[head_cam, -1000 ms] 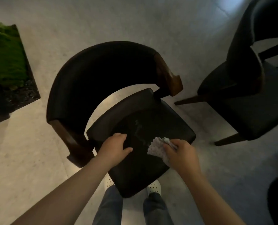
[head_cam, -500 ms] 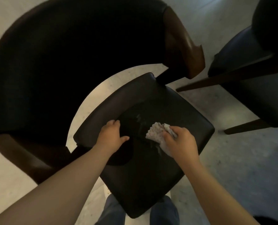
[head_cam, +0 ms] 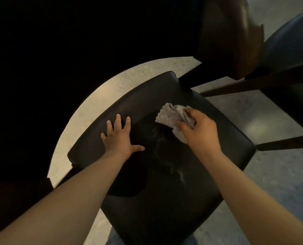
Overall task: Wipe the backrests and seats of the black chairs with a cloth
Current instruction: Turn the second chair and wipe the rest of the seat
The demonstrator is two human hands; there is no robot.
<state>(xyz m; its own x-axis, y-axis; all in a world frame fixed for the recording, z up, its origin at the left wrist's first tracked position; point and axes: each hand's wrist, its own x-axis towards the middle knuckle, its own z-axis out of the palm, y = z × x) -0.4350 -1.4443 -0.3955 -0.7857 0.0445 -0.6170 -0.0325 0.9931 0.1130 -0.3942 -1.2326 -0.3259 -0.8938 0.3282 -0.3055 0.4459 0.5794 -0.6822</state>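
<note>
Head view: found the black chair's seat (head_cam: 209, 156) partly wiped, pale streaks (head_cam: 164, 156) running down its middle. Saw the right hand (head_cam: 200, 131) gripping the crumpled patterned cloth (head_cam: 166, 115) against the seat's far half and the left hand (head_cam: 118, 138) pressed flat just beside it, fingers spread open. Judged this seat unfinished, with the curved backrest (head_cam: 76, 50) and the second chair (head_cam: 288, 41) probably left to do.

The left hand (head_cam: 119, 140) lies splayed, the right hand (head_cam: 200, 131) curled.
</note>
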